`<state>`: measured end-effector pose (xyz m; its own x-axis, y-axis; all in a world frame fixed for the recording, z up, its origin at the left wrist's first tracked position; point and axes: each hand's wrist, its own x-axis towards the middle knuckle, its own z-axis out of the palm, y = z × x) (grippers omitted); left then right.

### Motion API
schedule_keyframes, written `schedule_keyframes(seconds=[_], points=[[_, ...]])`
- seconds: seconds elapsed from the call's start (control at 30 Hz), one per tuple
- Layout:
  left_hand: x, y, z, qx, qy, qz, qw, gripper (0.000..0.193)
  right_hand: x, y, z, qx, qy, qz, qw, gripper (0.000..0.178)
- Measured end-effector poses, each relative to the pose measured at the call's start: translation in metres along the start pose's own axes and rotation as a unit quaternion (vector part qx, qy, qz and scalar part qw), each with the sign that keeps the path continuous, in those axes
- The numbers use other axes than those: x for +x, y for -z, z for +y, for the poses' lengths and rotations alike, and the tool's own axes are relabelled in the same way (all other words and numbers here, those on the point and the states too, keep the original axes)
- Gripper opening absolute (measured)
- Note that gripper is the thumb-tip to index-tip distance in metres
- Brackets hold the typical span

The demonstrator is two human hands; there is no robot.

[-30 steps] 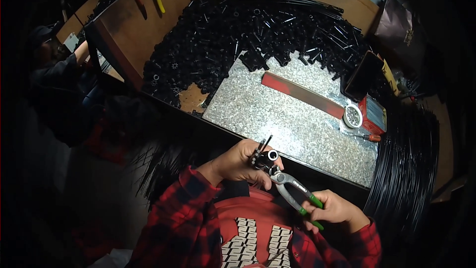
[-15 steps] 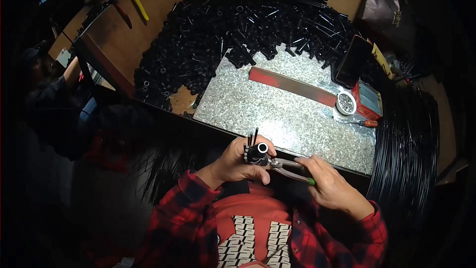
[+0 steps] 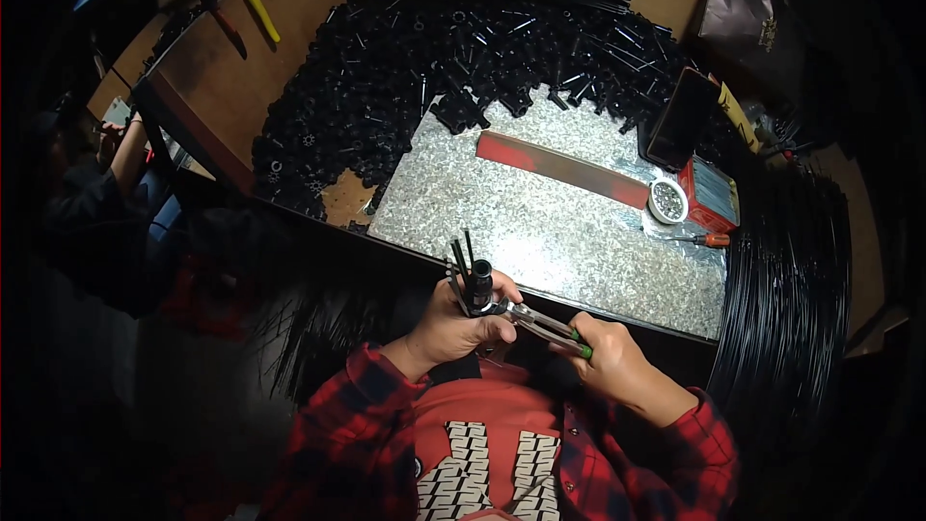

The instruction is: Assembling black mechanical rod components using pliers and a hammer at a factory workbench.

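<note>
Black plastic parts (image 3: 424, 68) are heaping across the wooden bench beyond a speckled metal sheet (image 3: 550, 222); a red bar (image 3: 564, 166), small round tin (image 3: 667, 200) and red box (image 3: 709, 195) are lying on it, nothing blocking my hands. I'm holding a black fitting (image 3: 475, 285) at the bench's near edge, its rods pointing up and away. My left hand (image 3: 453, 328) is clenching it, wrist bent; my right hand (image 3: 603, 362) is squeezing green-handled pliers (image 3: 540, 323), nose meeting the fitting.

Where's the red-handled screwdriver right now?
In the head view the red-handled screwdriver lies on the right side of the speckled metal sheet, just below the red box and right of the small round tin.
</note>
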<state>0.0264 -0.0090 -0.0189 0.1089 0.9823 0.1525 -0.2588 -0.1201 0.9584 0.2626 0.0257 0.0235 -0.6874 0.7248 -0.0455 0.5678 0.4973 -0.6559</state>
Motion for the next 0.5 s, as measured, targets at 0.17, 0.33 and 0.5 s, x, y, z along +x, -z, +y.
schedule_keyframes(seconds=[0.17, 0.33, 0.5], points=[[0.001, 0.002, -0.003, -0.030, 0.004, 0.001, 1.000, 0.056, -0.002, 0.009, 0.007, -0.089, 0.000, 0.053, 0.995, 0.014], [-0.003, 0.011, -0.009, 0.007, -0.021, 0.032, 0.999, 0.052, 0.020, 0.046, 0.037, -0.116, 0.005, 0.237, 0.965, 0.007], [0.002, -0.005, -0.003, -0.064, -0.023, 0.024, 0.997, 0.059, 0.032, 0.117, 0.097, -0.233, -0.144, 0.257, 0.927, 0.011]])
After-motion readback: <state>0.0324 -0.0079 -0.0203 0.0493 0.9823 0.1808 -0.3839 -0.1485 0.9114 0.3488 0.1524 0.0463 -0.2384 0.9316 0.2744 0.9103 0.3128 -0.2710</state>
